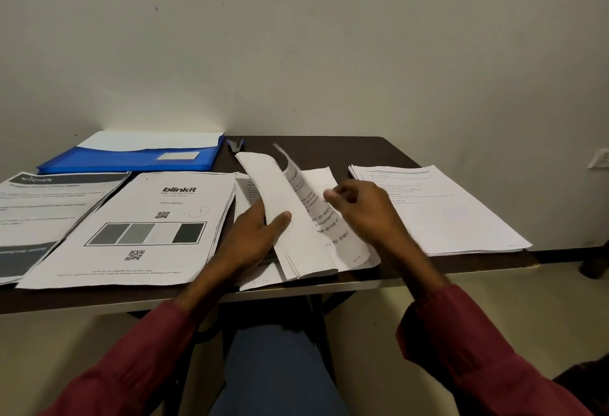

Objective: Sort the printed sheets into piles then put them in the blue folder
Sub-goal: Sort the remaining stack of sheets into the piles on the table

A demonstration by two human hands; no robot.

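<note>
Dark table (346, 152) against a pale wall (296, 53). At centre, the left hand (253, 234) grips a curled-back wad of sheets (286, 198), baring the pages beneath for sorting; the right hand (359, 208) hovers curled, grasp unclear. Piles (148, 227) wait at 9 and 3 o'clock; folder (131, 158) lies at 11.

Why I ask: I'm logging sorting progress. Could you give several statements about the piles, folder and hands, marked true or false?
1. The blue folder lies at the back left of the table. True.
2. The blinkit pile sits inside the folder. False: it lies on the table, in front of the folder.
3. The left hand holds lifted sheets of the middle pile. True.
4. The right hand lies flat on the folder. False: it is over the middle pile, fingers curled.
</note>
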